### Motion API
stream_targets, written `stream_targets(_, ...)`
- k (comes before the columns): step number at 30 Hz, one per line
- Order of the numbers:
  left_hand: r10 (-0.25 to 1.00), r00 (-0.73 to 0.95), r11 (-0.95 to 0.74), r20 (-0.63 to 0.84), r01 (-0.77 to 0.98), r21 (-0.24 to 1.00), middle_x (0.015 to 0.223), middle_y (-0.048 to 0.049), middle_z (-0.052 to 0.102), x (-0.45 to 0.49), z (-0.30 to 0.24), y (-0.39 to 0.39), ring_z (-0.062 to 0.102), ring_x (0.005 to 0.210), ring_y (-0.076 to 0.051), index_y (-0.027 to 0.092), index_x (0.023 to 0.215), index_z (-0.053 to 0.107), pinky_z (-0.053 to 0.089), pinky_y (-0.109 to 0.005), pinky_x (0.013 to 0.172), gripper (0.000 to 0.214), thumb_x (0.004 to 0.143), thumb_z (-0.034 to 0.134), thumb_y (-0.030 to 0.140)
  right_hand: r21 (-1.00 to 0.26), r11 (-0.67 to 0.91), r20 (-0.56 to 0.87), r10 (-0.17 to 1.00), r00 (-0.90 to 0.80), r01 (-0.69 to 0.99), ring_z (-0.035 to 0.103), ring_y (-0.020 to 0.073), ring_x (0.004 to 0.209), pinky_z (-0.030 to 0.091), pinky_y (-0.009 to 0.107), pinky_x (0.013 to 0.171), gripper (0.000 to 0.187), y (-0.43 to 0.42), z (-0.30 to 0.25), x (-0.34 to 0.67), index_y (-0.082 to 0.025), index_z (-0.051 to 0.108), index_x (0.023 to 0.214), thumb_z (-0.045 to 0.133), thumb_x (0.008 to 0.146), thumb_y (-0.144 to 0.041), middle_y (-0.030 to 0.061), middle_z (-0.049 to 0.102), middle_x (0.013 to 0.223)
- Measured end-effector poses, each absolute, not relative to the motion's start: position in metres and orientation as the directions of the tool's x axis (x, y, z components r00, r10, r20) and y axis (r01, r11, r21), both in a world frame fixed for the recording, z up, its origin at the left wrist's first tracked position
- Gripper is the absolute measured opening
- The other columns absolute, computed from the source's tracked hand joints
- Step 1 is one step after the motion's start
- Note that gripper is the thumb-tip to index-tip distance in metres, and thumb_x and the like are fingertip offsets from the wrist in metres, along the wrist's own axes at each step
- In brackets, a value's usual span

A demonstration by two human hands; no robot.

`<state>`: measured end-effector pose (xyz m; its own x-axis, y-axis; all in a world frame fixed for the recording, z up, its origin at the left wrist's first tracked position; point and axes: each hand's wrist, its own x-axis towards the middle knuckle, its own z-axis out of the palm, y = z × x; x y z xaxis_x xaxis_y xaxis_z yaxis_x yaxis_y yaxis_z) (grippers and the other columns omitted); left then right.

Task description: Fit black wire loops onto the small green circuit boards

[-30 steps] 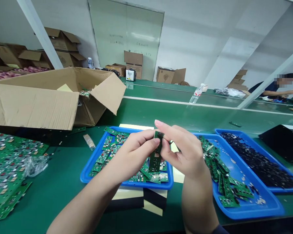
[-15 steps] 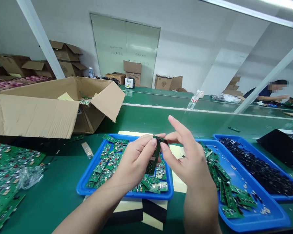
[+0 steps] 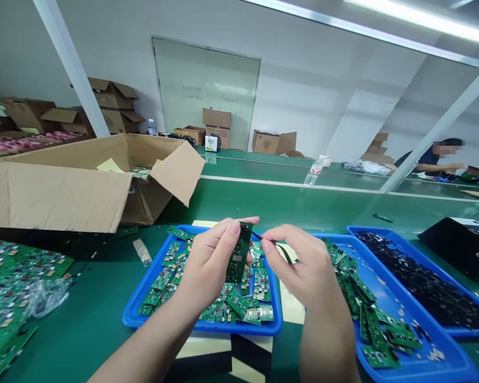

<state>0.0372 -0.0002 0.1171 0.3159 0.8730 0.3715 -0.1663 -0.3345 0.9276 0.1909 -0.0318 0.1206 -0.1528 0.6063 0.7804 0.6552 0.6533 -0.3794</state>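
Observation:
My left hand is closed around a small green circuit board, thumb on its face, holding it tilted up over a blue tray of similar boards. My right hand pinches a thin black strip between thumb and index finger. One end of the strip reaches the board's upper right edge; the other curves back below the fingers. Whether the strip is attached to the board, I cannot tell.
To the right, one blue tray holds boards and pale bits; another holds small black parts. An open cardboard box stands at left, behind board panels. A bottle stands farther back. A person sits far right.
My right hand's raised index finger has come down into a pinch, and the black strip now shows between it and the board. The board and left hand have shifted slightly left.

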Motion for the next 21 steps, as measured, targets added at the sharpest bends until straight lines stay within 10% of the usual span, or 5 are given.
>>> stream_targets(11, 0.716, 0.656, -0.451, 0.238, 0.175, 0.875, 0.053, 0.0028, 0.047, 0.031, 0.128, -0.001, 0.039, 0.048, -0.007, 0.014, 0.062, 0.057, 0.030, -0.018, 0.044, 0.041, 0.091, 0.039, 0.036, -0.291, 0.630, 0.858, 0.505, -0.096, 0.720, 0.062, 0.0158, 0.080, 0.053, 0.030, 0.070, 0.017, -0.022, 0.116, 0.194, -0.020, 0.064, 0.090, 0.050, 0.086, -0.011, 0.0057, 0.067, 0.085)
stream_targets(16, 0.731, 0.603, -0.511, 0.319, 0.173, 0.842, 0.065, 0.0002, 0.057, 0.022, 0.127, 0.010, 0.049, 0.057, -0.009, 0.016, 0.089, 0.067, 0.039, -0.020, 0.053, 0.032, 0.091, 0.041, 0.034, -0.348, 0.615, 0.924, 0.354, 0.146, 0.708, 0.064, 0.0194, 0.087, 0.053, 0.039, 0.079, 0.037, -0.020, 0.115, 0.201, -0.021, 0.053, 0.118, 0.056, 0.081, -0.017, 0.0081, 0.065, 0.105)
stream_targets(21, 0.715, 0.500, -0.647, 0.489, 0.209, 0.733, 0.100, -0.0053, 0.064, 0.013, 0.124, 0.021, 0.060, 0.087, -0.016, 0.024, 0.119, 0.058, 0.048, -0.027, 0.075, 0.034, 0.087, 0.051, 0.032, -0.464, 0.584, 0.780, -0.088, 0.620, 0.666, 0.064, 0.0183, 0.068, 0.052, 0.036, 0.066, 0.020, -0.027, 0.119, 0.222, -0.018, 0.064, 0.097, 0.059, 0.077, -0.014, 0.0022, 0.064, 0.077)
